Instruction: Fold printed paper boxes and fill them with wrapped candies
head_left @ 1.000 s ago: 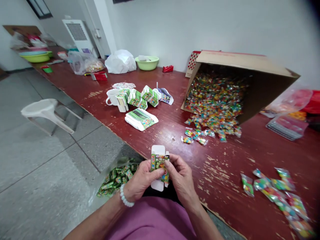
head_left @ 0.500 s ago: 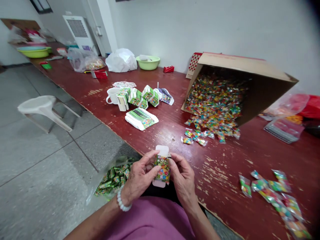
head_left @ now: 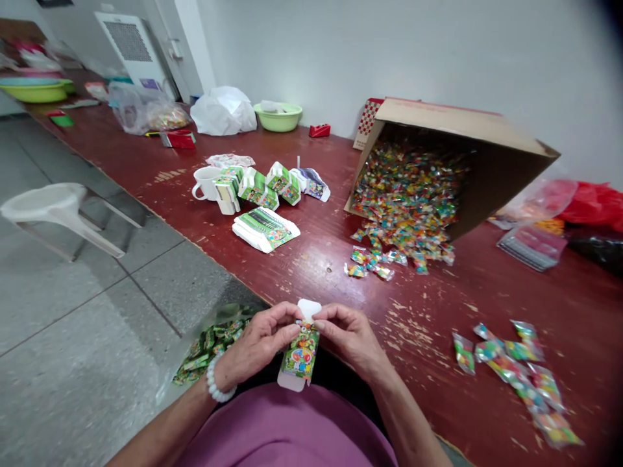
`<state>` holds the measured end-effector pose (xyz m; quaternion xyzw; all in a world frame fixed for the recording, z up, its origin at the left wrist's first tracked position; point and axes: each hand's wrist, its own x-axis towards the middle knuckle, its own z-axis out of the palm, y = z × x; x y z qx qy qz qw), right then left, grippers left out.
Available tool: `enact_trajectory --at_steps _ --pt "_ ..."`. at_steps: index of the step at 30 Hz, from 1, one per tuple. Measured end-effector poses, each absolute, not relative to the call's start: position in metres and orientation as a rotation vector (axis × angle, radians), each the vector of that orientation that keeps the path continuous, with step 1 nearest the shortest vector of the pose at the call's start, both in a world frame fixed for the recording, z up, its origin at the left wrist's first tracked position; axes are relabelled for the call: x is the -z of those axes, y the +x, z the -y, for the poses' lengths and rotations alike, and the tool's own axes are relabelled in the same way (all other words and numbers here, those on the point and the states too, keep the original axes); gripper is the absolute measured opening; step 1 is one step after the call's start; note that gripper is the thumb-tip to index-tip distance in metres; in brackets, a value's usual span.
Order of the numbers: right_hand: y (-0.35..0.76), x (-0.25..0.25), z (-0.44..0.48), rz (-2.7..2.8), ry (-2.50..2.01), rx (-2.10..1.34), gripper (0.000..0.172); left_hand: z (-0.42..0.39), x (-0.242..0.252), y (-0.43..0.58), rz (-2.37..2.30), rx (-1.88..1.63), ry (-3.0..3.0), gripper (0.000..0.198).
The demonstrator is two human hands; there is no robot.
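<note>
A small green printed candy box (head_left: 300, 353) is held over my lap, its white top flap standing up and its bottom flap hanging open. My left hand (head_left: 260, 344) pinches the upper left edge, and a pale bead bracelet circles that wrist. At the upper right edge, my right hand (head_left: 351, 337) grips the box with thumb and fingers near the flap. Ahead on the red table lie a flat stack of unfolded boxes (head_left: 266, 229) and several bundles of green boxes (head_left: 257, 188) beside a white mug (head_left: 206, 183).
A tipped cardboard carton (head_left: 506, 139) spills wrapped candies (head_left: 409, 188) onto the table. More candy packets (head_left: 523, 370) lie at the right. A clear bag of filled green boxes (head_left: 211, 347) sits below the table edge at left, near a white stool (head_left: 53, 201).
Both hands have shifted to the top of the box, thumbs now near the upper flap. The box leans more, with more of its printed front showing. The view has turned slightly right.
</note>
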<state>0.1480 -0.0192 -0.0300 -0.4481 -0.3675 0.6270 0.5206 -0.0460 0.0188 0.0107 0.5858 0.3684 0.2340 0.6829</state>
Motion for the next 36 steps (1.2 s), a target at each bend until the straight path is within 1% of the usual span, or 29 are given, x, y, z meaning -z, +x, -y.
enact_trajectory --at_steps 6,9,10,12,13,14,16,17,20,23,26,31,36 --pt "0.143 0.026 0.020 0.771 -1.089 -1.466 0.026 -0.022 -0.010 -0.043 -0.823 -0.531 1.310 0.019" --pt "0.144 0.023 0.018 0.752 -1.039 -1.443 0.043 -0.025 -0.012 -0.043 -0.797 -0.513 1.361 0.017" --pt "0.145 0.023 0.018 0.787 -1.027 -1.465 0.043 -0.026 -0.012 -0.044 -0.785 -0.512 1.363 0.017" --pt "0.147 0.024 0.019 0.883 -1.024 -1.501 0.029 -0.027 -0.009 -0.044 -0.782 -0.556 1.313 0.018" --pt "0.147 0.025 0.019 0.925 -1.034 -1.487 0.022 -0.026 -0.007 -0.044 -0.796 -0.596 1.261 0.022" --pt "0.147 0.027 0.020 0.954 -1.050 -1.447 0.020 -0.025 -0.004 -0.043 -0.812 -0.633 1.197 0.030" --pt "0.146 0.029 0.022 0.971 -1.080 -1.338 0.019 -0.021 0.001 -0.041 -0.826 -0.639 1.065 0.044" --pt "0.144 0.029 0.023 0.979 -1.096 -1.289 0.018 -0.019 0.003 -0.039 -0.814 -0.598 1.012 0.047" --pt "0.142 0.024 0.025 1.149 -1.153 -1.119 0.015 -0.014 0.007 -0.033 -0.753 -0.457 0.894 0.048" --pt "0.143 0.018 0.025 1.380 -1.181 -0.990 0.015 -0.012 0.008 -0.028 -0.803 -0.436 0.824 0.055" --pt "0.145 0.018 0.022 1.280 -1.173 -1.150 0.018 -0.014 0.009 -0.025 -0.891 -0.441 0.885 0.061" --pt "0.145 0.026 0.015 1.033 -1.058 -1.491 0.017 -0.015 0.008 -0.024 -0.906 -0.431 1.056 0.067" --pt "0.140 0.028 0.010 0.861 -0.950 -1.579 0.018 -0.016 0.009 -0.027 -0.858 -0.418 1.054 0.070"
